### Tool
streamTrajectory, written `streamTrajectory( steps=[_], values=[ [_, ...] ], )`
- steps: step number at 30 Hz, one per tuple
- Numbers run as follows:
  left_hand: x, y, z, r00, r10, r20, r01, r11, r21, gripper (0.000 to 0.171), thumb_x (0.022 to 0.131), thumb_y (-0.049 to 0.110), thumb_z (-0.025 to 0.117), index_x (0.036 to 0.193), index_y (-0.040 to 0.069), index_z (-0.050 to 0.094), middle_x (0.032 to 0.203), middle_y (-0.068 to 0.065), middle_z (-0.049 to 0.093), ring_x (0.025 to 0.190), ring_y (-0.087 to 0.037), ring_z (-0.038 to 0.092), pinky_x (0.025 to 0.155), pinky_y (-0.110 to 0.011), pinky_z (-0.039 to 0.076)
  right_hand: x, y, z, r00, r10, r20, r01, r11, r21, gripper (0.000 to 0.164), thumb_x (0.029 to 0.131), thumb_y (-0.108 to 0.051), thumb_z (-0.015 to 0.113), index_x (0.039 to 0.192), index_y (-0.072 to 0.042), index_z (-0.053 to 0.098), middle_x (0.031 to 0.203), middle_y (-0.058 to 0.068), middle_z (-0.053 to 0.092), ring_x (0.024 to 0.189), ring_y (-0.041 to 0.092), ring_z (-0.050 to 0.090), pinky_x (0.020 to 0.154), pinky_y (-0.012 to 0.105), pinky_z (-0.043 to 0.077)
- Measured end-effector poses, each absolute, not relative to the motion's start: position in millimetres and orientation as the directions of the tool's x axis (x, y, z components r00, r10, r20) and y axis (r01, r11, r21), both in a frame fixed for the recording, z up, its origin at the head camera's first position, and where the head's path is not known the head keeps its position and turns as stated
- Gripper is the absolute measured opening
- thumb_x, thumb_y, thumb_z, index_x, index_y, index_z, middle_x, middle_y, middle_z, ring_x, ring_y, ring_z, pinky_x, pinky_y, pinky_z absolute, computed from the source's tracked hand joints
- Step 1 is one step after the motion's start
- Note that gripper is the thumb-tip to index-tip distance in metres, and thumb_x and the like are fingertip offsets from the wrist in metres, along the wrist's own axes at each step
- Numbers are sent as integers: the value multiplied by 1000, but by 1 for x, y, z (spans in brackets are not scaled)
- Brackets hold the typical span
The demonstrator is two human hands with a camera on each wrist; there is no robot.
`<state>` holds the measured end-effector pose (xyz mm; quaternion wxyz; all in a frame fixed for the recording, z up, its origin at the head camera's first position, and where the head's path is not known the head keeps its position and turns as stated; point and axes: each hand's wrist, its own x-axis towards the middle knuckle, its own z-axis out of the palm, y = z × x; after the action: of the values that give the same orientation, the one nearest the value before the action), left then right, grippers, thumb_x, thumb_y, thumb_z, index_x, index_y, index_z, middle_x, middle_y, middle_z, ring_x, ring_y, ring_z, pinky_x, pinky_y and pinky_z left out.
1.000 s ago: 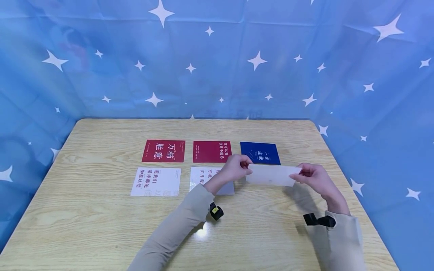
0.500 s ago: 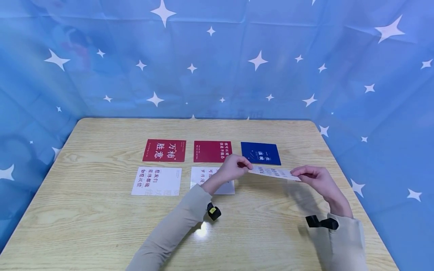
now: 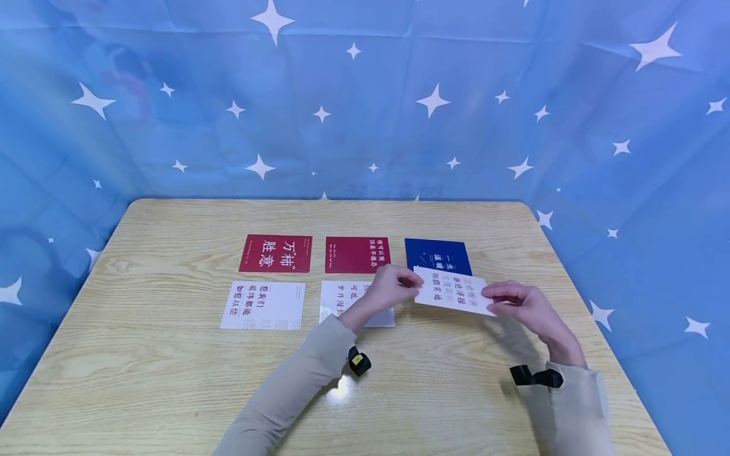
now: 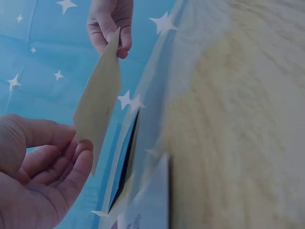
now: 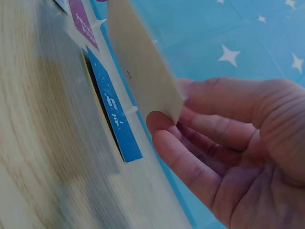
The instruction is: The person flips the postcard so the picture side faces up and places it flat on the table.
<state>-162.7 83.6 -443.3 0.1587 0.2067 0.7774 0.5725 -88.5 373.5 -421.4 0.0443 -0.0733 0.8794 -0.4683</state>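
Observation:
A white card [image 3: 453, 291] with dark printed characters hangs above the table, tilted, with its printed face toward the head camera. My left hand [image 3: 392, 285] pinches its left edge, and my right hand [image 3: 527, 310] pinches the right edge. In the left wrist view the card [image 4: 100, 100] stretches between both hands, its plain back showing. Thumb and fingers of the right hand [image 5: 224, 138] grip one corner in the right wrist view. Just behind the held card, a blue card [image 3: 436, 252] lies on the table, its near edge partly covered.
Two red cards [image 3: 276, 253] [image 3: 353, 254] lie in a back row left of the blue one. In front are two white printed cards [image 3: 265, 305] [image 3: 336, 297], the right one partly hidden by my left hand. A starry blue cloth [image 3: 365, 126] hangs behind the wooden table [image 3: 171, 392].
The white card has turned between my hands: first its blank side faced the head camera, then it lay nearly edge-on, and now its printed side shows. Both hands stay nearly in place.

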Motion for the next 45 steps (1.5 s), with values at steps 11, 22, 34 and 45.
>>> streamTrajectory(
  steps=[11, 22, 34, 45],
  values=[
    [-154, 85, -453, -841, 541, 13, 206, 297, 932, 17, 80, -6, 67, 95, -2, 73, 89, -10, 70, 75, -11, 60, 68, -15, 49, -88, 372, -429, -976, -218, 25, -145, 556, -818, 27, 79, 6, 68, 106, 10, 65, 120, 30, 52, 93, 1, 58, 72, 17, 50],
    [-151, 85, -457, -830, 557, 0, 225, 335, 915, 18, 80, -5, 66, 96, -1, 73, 87, -9, 70, 75, -10, 60, 68, -15, 48, -87, 370, -433, -973, -232, 4, -131, 535, -835, 28, 77, 11, 67, 104, 15, 62, 113, 32, 54, 88, 4, 60, 69, 19, 52],
    [-150, 84, -459, -820, 573, -20, 230, 360, 904, 17, 81, -3, 65, 95, -1, 73, 85, -7, 69, 72, -7, 57, 66, -15, 47, -90, 369, -441, -963, -270, 2, -151, 532, -833, 26, 75, 11, 68, 100, 15, 63, 108, 32, 55, 83, 8, 60, 69, 17, 50],
    [-151, 89, -455, -819, 564, -103, 182, 426, 886, 13, 83, 3, 67, 93, 0, 74, 88, -6, 70, 78, -9, 60, 66, -16, 48, -96, 366, -440, -969, -212, -124, -46, 652, -757, 23, 77, 4, 70, 100, 7, 67, 108, 24, 59, 78, 10, 53, 64, 19, 45]
  ],
)
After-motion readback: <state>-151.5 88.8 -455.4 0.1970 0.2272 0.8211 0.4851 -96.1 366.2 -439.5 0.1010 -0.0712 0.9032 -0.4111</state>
